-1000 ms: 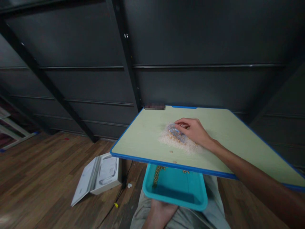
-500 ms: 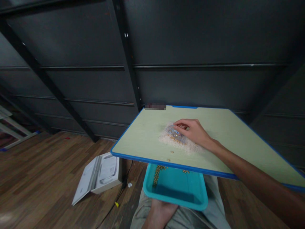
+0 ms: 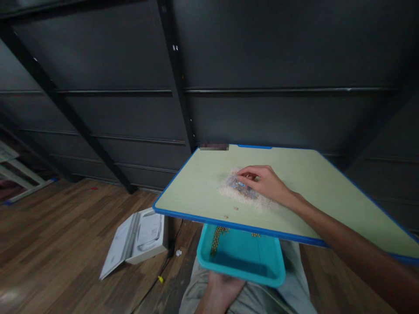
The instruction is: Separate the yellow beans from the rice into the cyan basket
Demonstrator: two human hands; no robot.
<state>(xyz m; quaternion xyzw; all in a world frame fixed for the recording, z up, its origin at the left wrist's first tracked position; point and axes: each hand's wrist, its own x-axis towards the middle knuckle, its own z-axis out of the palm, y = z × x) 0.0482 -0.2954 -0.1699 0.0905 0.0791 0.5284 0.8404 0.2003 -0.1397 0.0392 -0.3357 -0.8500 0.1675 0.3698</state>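
Note:
A spread of pale, rice-like grains (image 3: pixel 229 190) lies on the low table (image 3: pixel 304 174). Amid the grains is a greyish, shiny patch (image 3: pixel 242 188) with bluish glints and a few yellowish bits; its kind is unclear. Over it hovers or rests my right hand (image 3: pixel 262 178), thumb and fingertips drawn close together; whatever is between them is too small to tell. My left hand (image 3: pixel 224 282) holds a teal plastic tray (image 3: pixel 242 259) from beneath at its near side, fingers hidden. Tan, bean-like pieces (image 3: pixel 216 242) lie inside the tray.
Two loose tan pieces (image 3: pixel 236 208) lie near the table's blue front edge, above the tray. An open white box (image 3: pixel 149 235) and a black cable (image 3: pixel 153 283) are on the wooden floor at left. A dark panelled wall (image 3: pixel 262 52) stands behind the table.
One loose tan piece near the table's front edge has shifted slightly left. My right hand has moved a little over the grains, and fewer yellowish bits show there. The tray stays in place.

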